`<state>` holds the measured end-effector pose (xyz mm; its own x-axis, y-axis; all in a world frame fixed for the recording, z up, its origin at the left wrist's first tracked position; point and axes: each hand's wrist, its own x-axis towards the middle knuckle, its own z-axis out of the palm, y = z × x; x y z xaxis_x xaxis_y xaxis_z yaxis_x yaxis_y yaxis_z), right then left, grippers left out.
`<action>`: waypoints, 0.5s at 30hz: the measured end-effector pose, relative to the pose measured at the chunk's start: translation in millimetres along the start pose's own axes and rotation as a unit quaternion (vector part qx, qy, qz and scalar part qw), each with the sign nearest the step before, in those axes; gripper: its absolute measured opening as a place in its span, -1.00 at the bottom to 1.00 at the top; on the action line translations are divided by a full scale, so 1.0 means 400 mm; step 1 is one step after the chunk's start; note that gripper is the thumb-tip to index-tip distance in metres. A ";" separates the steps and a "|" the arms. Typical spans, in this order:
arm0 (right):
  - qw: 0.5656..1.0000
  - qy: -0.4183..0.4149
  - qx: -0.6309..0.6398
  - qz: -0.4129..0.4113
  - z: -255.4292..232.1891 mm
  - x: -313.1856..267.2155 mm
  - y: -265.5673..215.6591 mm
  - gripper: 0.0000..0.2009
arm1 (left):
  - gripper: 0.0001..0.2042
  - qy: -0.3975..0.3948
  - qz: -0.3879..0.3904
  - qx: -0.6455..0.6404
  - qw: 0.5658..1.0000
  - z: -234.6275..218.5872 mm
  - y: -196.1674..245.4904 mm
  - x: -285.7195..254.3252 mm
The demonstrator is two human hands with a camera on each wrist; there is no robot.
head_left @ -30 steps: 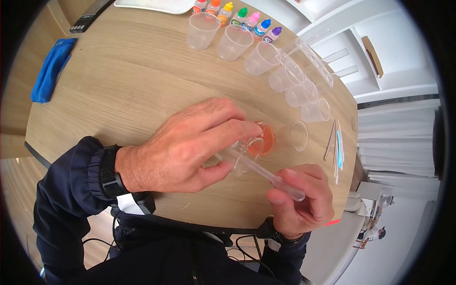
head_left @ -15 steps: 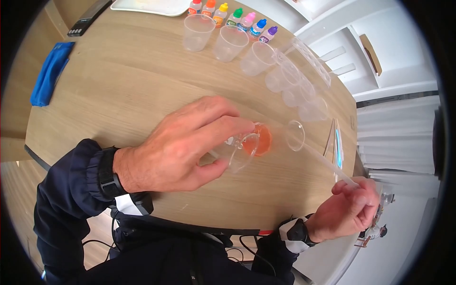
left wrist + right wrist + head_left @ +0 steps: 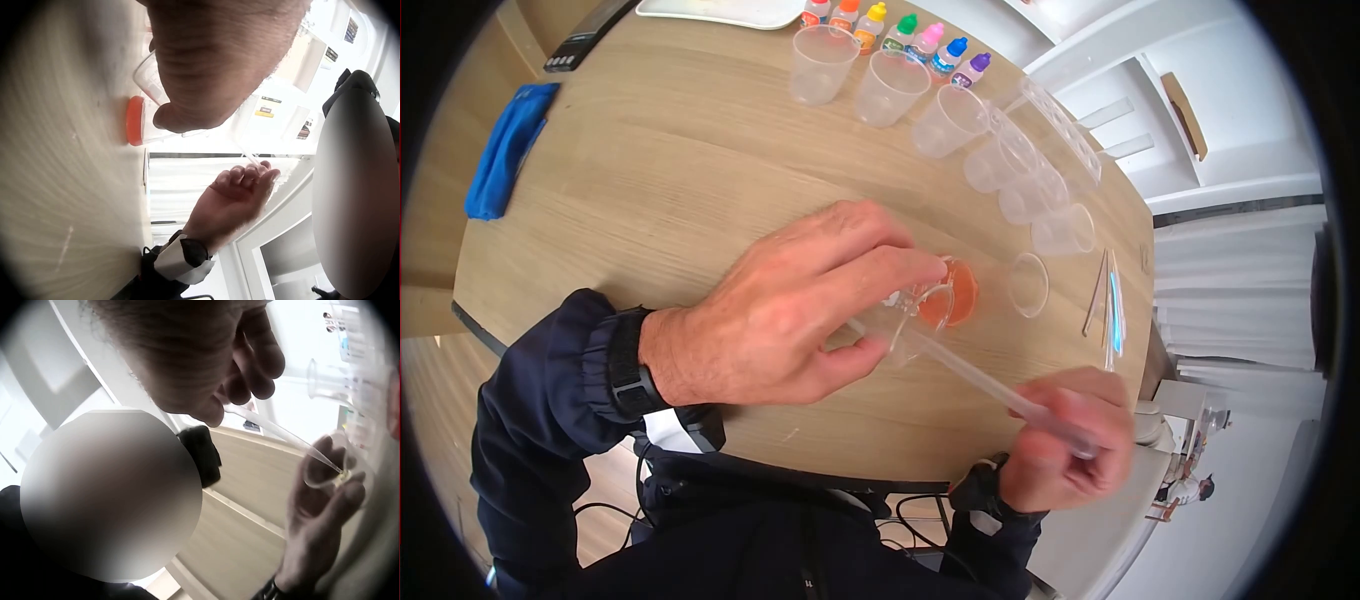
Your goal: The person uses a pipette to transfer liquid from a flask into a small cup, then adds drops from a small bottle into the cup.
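Observation:
A tilted clear cup (image 3: 912, 335) is held in the left hand (image 3: 800, 310), its fingers round the side. Beside it stands a container of orange liquid (image 3: 962, 292). The right hand (image 3: 1070, 440) pinches a clear plastic dropper (image 3: 980, 378) by its bulb end, the thin tip reaching toward the tilted cup. In the right wrist view, the dropper (image 3: 281, 431) ends inside the cup at a small yellowish mass (image 3: 342, 479), while the left hand (image 3: 315, 519) grips the cup from outside. The left wrist view shows the orange liquid (image 3: 134, 120) close by the left hand (image 3: 219, 62).
An upright clear cup (image 3: 1029, 286) stands right of the orange liquid. Several clear cups (image 3: 890, 92) curve along the back, with colored dropper bottles (image 3: 905, 34) behind. Thin sticks (image 3: 1114, 305) lie at right, a blue cloth (image 3: 510, 150) at left, and a white tray (image 3: 730, 10) at the back.
The right hand swung out to the right with the dropper, over the upright cup, then came back toward the tilted cup. The left hand has stayed nearly in place.

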<state>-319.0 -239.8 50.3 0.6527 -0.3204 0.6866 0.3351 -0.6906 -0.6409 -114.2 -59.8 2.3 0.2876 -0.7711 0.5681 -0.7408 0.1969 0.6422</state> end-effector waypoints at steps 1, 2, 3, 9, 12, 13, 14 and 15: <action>0.999 -0.037 -0.017 0.002 0.006 0.000 0.001 -0.57 | -0.35 -0.001 0.000 -0.001 1.000 0.000 0.000 0.000; 0.997 -0.070 -0.030 -0.001 0.011 0.007 0.005 -0.54 | -0.35 -0.003 0.000 -0.002 1.000 -0.001 0.001 -0.001; 0.994 -0.102 -0.042 -0.004 0.015 0.012 0.008 -0.51 | -0.35 -0.004 -0.001 -0.004 1.000 -0.001 0.002 0.000; 0.994 -0.096 -0.048 -0.022 0.041 0.015 0.017 -0.49 | -0.33 -0.005 0.001 -0.008 1.000 -0.003 0.004 0.001; 0.994 -0.094 -0.046 -0.020 0.041 0.011 0.020 -0.53 | -0.32 -0.005 0.002 -0.007 1.000 -0.003 0.005 0.002; 0.994 -0.097 -0.049 -0.023 0.041 0.011 0.020 -0.54 | -0.32 -0.006 0.003 -0.006 1.000 -0.003 0.005 0.003; 0.993 -0.100 -0.051 -0.025 0.042 0.012 0.020 -0.56 | -0.32 -0.006 0.003 -0.005 1.000 -0.003 0.005 0.003; 0.993 -0.102 -0.054 -0.028 0.043 0.012 0.019 -0.57 | -0.32 -0.005 0.003 -0.005 1.000 -0.003 0.005 0.003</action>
<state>-301.5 -235.5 42.8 0.7634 -0.1489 0.6285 0.3074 -0.7721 -0.5562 -114.6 -59.4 5.0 0.2761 -0.7761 0.5669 -0.7371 0.2076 0.6432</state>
